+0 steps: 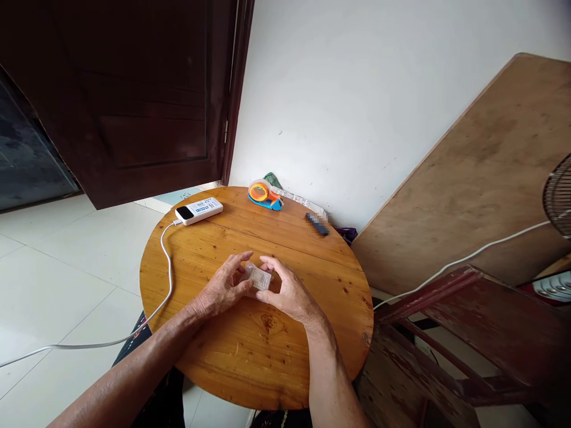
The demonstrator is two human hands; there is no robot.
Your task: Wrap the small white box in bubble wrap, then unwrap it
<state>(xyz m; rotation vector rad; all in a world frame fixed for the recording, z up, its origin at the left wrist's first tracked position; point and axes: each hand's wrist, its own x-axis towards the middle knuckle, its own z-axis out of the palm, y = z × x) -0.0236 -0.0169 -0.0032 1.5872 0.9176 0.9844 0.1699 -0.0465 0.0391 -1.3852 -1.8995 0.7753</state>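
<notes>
A small clear plastic case [259, 277] with a pale content lies between my two hands, just over the middle of the round wooden table [214, 351]. My left hand [225, 282] grips its left end, the thumb along the near side and the fingers curled behind. At the right end, my right hand [289, 291] has its thumb by the lower edge and its fingers bent round the far side. What is inside the case is too small to make out.
A white power bank [199, 211] with a cable [169, 270] sits at the back left. Near the wall are an orange and blue tape dispenser [264, 195] and a dark, blurred-out object [317, 224]. A reddish wooden chair [482, 333] stands right of the table.
</notes>
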